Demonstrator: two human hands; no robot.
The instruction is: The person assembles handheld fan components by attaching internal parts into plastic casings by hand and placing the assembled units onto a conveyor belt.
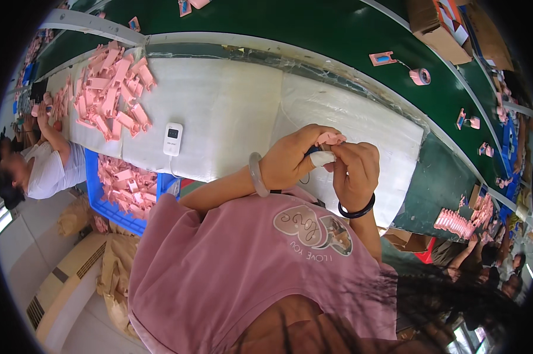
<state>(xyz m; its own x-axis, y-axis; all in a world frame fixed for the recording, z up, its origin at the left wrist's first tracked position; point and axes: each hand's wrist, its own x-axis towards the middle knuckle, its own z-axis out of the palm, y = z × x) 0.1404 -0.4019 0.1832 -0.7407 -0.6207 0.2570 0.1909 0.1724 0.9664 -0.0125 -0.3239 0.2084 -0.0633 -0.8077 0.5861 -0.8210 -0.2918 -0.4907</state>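
The held plastic part (330, 138) is pale pink, as are the heaped plastic housings (110, 88); the crate (93, 192) is bright blue. The table cover (219, 100) is milky white, the pocket-style device (172, 146) white with a black screen (172, 134), the conveyor belt (266, 23) plain deep green. The T-shirt (219, 259) is dusty pink with a white-edged heart print (310, 230); the bangle (256, 174) is pale grey, the wristband (358, 212) black, the paper bag (116, 271) brown.

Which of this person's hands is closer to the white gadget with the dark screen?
Left. The left hand is to the right of the white gadget; the right hand is farther right, beyond the left one.
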